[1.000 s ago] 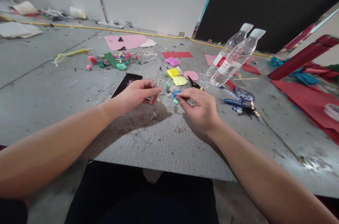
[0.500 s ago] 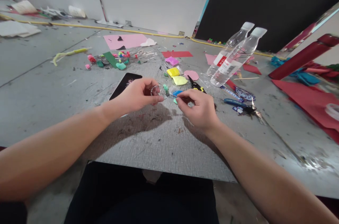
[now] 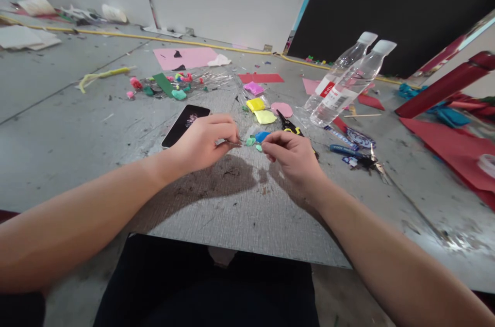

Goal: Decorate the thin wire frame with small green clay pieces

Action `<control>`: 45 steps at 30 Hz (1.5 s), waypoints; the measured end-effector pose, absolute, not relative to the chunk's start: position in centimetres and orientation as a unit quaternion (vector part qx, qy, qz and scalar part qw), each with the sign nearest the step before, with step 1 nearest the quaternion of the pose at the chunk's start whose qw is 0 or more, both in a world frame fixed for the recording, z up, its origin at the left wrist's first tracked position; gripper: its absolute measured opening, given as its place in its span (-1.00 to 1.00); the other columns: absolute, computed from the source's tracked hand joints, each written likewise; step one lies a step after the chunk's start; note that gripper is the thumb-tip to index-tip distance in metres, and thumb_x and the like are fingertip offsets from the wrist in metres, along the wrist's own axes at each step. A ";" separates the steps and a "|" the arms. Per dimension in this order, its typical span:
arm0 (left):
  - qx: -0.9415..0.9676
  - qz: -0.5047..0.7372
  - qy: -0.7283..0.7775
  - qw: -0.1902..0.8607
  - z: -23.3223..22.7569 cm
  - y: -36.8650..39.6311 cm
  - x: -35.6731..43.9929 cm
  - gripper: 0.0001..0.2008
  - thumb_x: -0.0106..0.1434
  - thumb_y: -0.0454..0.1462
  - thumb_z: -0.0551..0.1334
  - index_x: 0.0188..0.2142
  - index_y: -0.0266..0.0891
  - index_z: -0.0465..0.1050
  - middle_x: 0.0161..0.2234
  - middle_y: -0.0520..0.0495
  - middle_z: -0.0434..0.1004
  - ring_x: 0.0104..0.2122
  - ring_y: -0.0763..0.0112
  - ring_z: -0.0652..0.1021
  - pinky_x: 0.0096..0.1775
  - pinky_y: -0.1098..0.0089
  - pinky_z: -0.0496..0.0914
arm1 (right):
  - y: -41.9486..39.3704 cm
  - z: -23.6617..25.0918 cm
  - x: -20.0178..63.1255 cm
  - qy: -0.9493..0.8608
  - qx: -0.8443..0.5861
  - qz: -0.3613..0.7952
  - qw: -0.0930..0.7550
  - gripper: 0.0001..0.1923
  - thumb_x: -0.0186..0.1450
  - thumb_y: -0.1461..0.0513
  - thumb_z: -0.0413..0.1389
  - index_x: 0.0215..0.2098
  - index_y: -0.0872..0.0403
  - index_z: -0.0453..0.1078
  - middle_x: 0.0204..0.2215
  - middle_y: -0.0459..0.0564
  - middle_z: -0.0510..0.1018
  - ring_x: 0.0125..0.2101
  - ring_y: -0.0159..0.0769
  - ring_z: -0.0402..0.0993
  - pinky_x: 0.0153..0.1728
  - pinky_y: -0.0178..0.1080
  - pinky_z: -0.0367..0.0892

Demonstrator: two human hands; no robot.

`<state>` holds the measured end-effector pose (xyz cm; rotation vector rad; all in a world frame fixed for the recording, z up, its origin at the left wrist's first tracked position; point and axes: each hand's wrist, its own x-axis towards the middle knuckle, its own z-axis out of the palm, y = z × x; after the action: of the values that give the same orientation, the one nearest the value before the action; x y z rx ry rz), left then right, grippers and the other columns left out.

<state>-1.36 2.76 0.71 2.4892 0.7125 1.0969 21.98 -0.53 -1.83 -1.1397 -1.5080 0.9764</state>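
Left hand (image 3: pixel 201 142) is pinched shut on one end of a thin wire (image 3: pixel 234 143), thumb and forefinger pressed together, and from where I sit the strand runs toward three o'clock into my right hand (image 3: pixel 296 157), whose fingertips are closed on the other end just beside a small green clay bit (image 3: pixel 250 141). Both hands hover low over the grey board (image 3: pixel 232 203), near its middle. A blue clay piece (image 3: pixel 262 136) sits at roughly twelve o'clock from the right hand, and further out on the same line lie a yellow clay lump (image 3: pixel 256 104) and a paler yellow one (image 3: pixel 265 117). Black-handled scissors (image 3: pixel 288 125) rest at one o'clock, two clear water bottles (image 3: pixel 344 87) lean at two o'clock, and a dark phone (image 3: pixel 186 125) lies at eleven o'clock from the left hand. I judge the step in hand to be fixing or threading small clay bits along the wire; whether the green bit is already on the strand I cannot tell. My guess is that the next move calls for a steady left pinch while the right fingers work with fine, light pressure, since the wire is thin and bends easily.
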 end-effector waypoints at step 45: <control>0.408 0.388 0.375 0.737 1.6 1.7 0.2 -0.66 0.21 -0.58 0.32 -0.09 -0.22 0.60 -0.21 -0.04 0.73 -0.26 0.48 0.69 -0.05 0.42 0.53 | -0.4 -1.1 23.2 -0.798 -0.346 -0.094 0.484 -0.85 0.40 0.29 0.13 -0.29 -0.04 0.51 -0.38 -0.03 0.67 -0.34 -0.20 0.60 -0.29 -0.12 0.49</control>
<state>0.21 1.68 1.64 0.8957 0.8243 0.8514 23.21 -0.44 -1.15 -0.8422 -1.9447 -0.2298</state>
